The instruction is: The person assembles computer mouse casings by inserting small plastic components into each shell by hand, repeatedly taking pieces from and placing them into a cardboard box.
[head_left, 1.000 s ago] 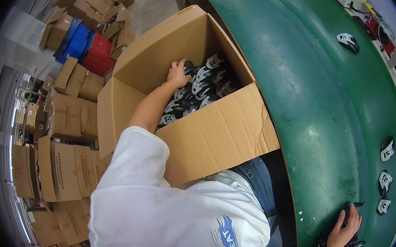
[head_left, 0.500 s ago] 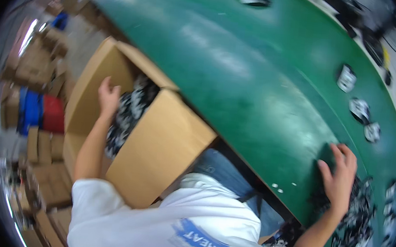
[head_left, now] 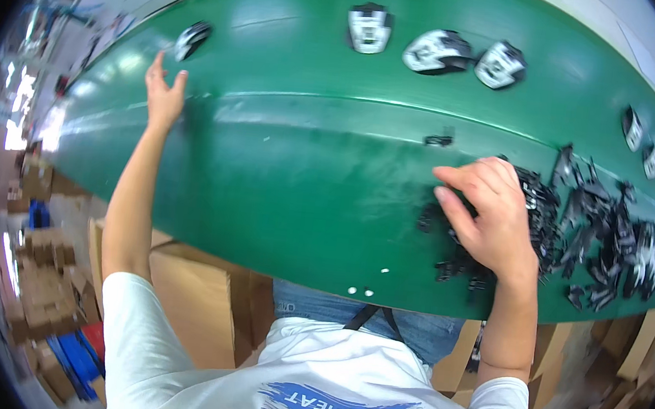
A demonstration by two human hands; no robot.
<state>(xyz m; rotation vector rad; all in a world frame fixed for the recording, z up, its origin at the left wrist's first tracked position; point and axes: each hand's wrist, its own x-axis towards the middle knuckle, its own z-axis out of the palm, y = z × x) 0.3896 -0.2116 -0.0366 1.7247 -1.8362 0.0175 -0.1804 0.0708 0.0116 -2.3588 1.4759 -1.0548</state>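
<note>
My left hand [head_left: 164,98] reaches over the far left of the green table [head_left: 289,193]. Its thumb and fingers are apart, with nothing between them. Just beyond its fingertips lies a rounded black-and-white plastic shell [head_left: 193,40]. Over the near edge of a heap of small black plastic parts [head_left: 543,217] hovers my right hand [head_left: 492,212]. Its fingers are bent and a gap shows between thumb and forefinger, where I see nothing held. The hand hides some parts beneath it. A small black part [head_left: 439,139] lies beyond its fingertips.
More black-and-white shells [head_left: 437,52] are spaced along the table's far side. Longer black pieces [head_left: 605,223] lie in a pile at the right. Tiny white bits [head_left: 369,292] rest near the front edge. An open cardboard box [head_left: 193,294] stands below the table at left.
The view has swung toward the table. My left hand has left the open box holding black-and-white pieces and stretches over the table. My right hand stays by the black parts.
</note>
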